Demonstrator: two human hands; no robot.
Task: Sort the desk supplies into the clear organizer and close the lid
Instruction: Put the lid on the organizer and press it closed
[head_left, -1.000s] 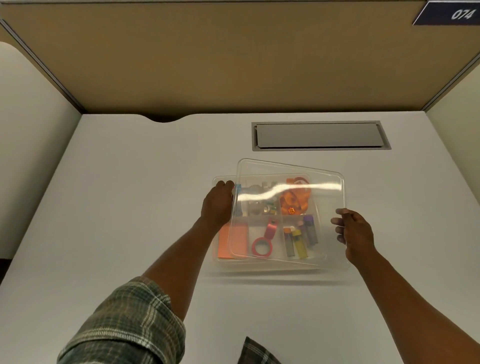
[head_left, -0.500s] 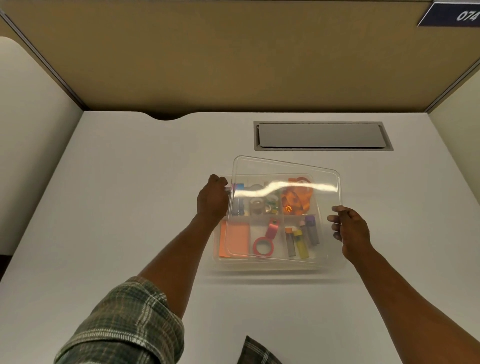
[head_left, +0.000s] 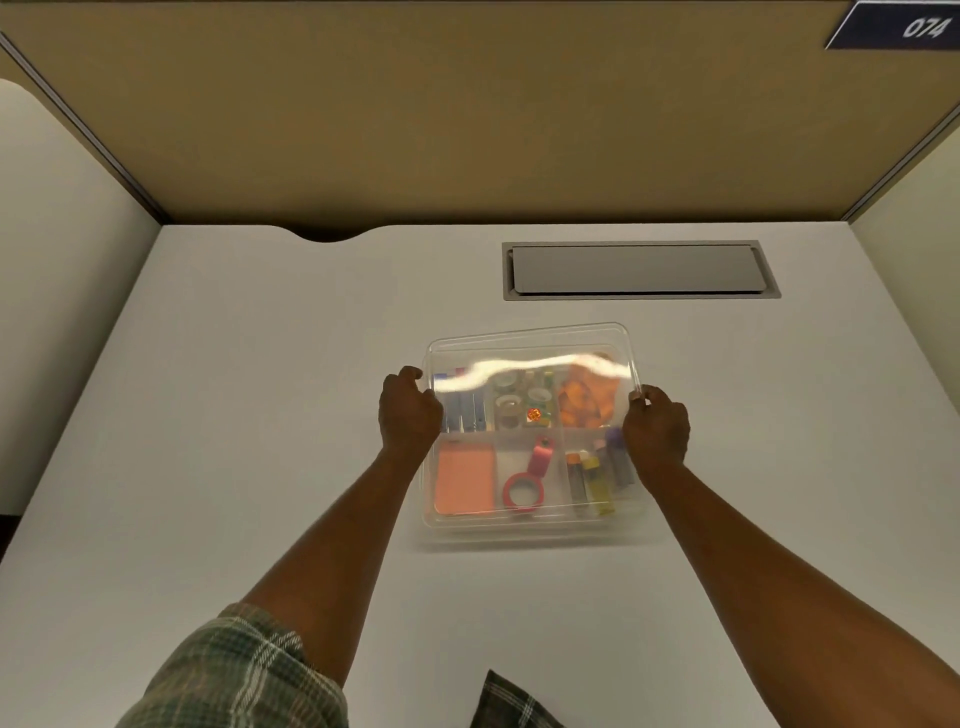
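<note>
A clear organizer (head_left: 530, 530) sits mid-desk with its compartments filled. Inside lie an orange pad (head_left: 465, 480), a pink tape dispenser (head_left: 527, 475), glue sticks (head_left: 592, 478), tape rolls (head_left: 522, 397), orange clips (head_left: 589, 400) and blue items (head_left: 462, 410). The clear lid (head_left: 530, 343) lies over the box, nearly lined up with it, glare across its far half. My left hand (head_left: 408, 415) grips the lid's left edge. At the right edge, my right hand (head_left: 657, 428) grips the lid with curled fingers.
The white desk (head_left: 260, 415) has a grey cable hatch (head_left: 639, 270) behind the organizer. Tan partition walls close the back and sides. A label reading 074 (head_left: 909, 26) hangs top right.
The lid swung from a skewed angle to square over the box. My right hand moved up its right edge and took hold; my left hand shifted left with the lid.
</note>
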